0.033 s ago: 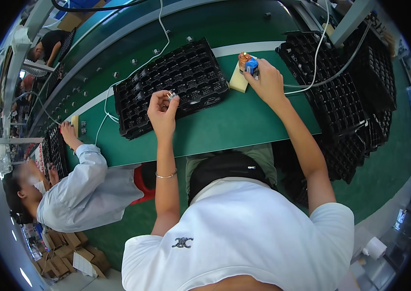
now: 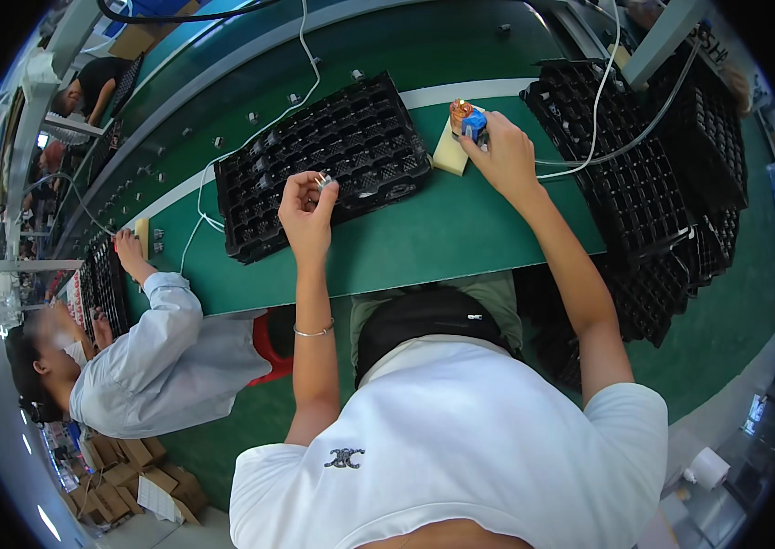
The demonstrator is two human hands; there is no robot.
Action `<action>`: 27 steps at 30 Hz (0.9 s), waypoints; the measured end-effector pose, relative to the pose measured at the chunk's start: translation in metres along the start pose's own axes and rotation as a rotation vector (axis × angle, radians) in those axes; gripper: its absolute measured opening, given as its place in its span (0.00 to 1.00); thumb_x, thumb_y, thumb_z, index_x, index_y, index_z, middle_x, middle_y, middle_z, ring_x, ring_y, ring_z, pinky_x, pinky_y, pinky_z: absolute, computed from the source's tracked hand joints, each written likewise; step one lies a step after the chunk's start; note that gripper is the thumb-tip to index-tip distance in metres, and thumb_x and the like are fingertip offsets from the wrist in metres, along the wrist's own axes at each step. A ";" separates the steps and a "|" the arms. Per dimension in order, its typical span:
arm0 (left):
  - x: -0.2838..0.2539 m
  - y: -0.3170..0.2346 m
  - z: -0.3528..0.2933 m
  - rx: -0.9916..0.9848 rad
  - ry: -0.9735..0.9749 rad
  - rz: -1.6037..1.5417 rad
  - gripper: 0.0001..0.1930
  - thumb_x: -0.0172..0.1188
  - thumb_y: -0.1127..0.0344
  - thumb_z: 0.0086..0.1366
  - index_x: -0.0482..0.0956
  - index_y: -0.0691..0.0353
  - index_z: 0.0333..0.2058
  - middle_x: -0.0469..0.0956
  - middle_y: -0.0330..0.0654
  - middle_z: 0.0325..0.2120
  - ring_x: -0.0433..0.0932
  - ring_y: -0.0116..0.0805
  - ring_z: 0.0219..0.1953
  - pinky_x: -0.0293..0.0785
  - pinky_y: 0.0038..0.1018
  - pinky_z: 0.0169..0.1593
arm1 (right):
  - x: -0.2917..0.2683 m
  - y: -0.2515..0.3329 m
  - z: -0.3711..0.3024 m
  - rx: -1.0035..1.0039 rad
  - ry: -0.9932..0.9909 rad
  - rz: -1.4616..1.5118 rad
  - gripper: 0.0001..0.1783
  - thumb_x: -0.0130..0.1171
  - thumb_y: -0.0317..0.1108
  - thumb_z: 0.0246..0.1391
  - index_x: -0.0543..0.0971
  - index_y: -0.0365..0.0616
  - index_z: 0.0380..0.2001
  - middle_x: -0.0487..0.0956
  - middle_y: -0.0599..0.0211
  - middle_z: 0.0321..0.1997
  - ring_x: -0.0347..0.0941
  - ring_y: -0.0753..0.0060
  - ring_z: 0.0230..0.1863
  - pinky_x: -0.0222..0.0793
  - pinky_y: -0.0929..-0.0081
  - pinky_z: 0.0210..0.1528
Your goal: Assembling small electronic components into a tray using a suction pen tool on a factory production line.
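Note:
Above the near edge of a black compartment tray [image 2: 364, 137], my left hand [image 2: 308, 215] pinches a small silvery metal part [image 2: 323, 181] between thumb and fingertips. My right hand [image 2: 504, 156] is closed on a small blue and orange-brown object [image 2: 468, 121] with a bright tip at its top; I cannot make out its kind. Just under that object lies a pale yellow block [image 2: 450, 152] on the green work surface [image 2: 387, 247]. Whether the object rests on the block I cannot tell. Dark small parts sit in a few of the tray's compartments.
More black trays [image 2: 630, 174] are piled to the right. A white cable [image 2: 200, 197] runs around the tray's left side. Several small metal parts [image 2: 218, 142] lie on the green strip beyond. A co-worker [image 2: 145, 357] in a light shirt works at the left.

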State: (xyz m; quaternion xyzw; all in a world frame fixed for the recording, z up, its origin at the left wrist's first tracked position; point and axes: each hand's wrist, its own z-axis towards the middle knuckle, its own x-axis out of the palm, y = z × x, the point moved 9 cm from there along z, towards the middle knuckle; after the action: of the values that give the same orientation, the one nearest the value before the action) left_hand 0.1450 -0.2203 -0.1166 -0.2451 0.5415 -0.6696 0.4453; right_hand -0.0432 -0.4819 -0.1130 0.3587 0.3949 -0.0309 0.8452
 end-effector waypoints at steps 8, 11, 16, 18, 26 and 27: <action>0.002 0.001 0.000 -0.016 0.002 0.014 0.07 0.63 0.74 0.61 0.74 0.64 0.37 0.73 0.30 0.25 0.68 0.15 0.25 0.62 0.13 0.28 | 0.001 -0.001 0.003 0.017 0.023 -0.026 0.18 0.64 0.42 0.47 0.78 0.41 0.37 0.75 0.62 0.30 0.75 0.54 0.29 0.69 0.61 0.31; 0.001 0.001 0.000 -0.020 -0.002 -0.004 0.08 0.63 0.74 0.61 0.74 0.64 0.37 0.72 0.29 0.25 0.68 0.15 0.25 0.61 0.13 0.28 | -0.003 0.003 0.007 0.023 -0.007 -0.006 0.17 0.64 0.41 0.47 0.78 0.42 0.36 0.76 0.60 0.31 0.76 0.52 0.31 0.70 0.60 0.32; -0.003 0.002 -0.002 -0.031 -0.027 0.007 0.08 0.64 0.75 0.60 0.75 0.63 0.37 0.72 0.28 0.25 0.66 0.13 0.26 0.60 0.12 0.28 | 0.009 -0.006 0.034 0.142 0.077 -0.065 0.20 0.66 0.42 0.42 0.76 0.40 0.34 0.78 0.54 0.30 0.76 0.48 0.34 0.71 0.61 0.35; -0.002 -0.001 -0.002 -0.031 -0.021 0.024 0.08 0.64 0.75 0.59 0.75 0.63 0.36 0.72 0.27 0.25 0.66 0.13 0.26 0.59 0.12 0.28 | 0.020 -0.019 0.060 0.142 0.067 0.005 0.24 0.67 0.43 0.40 0.77 0.40 0.39 0.79 0.51 0.30 0.77 0.47 0.34 0.72 0.60 0.37; -0.002 -0.005 -0.002 -0.057 0.003 -0.025 0.11 0.61 0.75 0.61 0.78 0.66 0.43 0.74 0.31 0.29 0.68 0.15 0.28 0.63 0.12 0.31 | 0.061 -0.054 0.156 0.023 -0.081 -0.031 0.24 0.65 0.47 0.41 0.78 0.46 0.42 0.81 0.50 0.33 0.78 0.43 0.39 0.74 0.55 0.42; -0.004 -0.008 0.000 -0.056 -0.006 -0.023 0.11 0.61 0.75 0.61 0.78 0.66 0.43 0.74 0.31 0.29 0.68 0.15 0.28 0.63 0.12 0.31 | 0.066 -0.058 0.159 0.015 -0.078 -0.028 0.24 0.65 0.47 0.41 0.78 0.46 0.42 0.81 0.50 0.33 0.78 0.43 0.39 0.74 0.55 0.42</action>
State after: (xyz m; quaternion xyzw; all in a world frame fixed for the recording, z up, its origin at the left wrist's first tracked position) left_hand 0.1443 -0.2164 -0.1088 -0.2658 0.5557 -0.6587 0.4320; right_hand 0.0855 -0.6095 -0.1240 0.3581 0.3666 -0.0595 0.8567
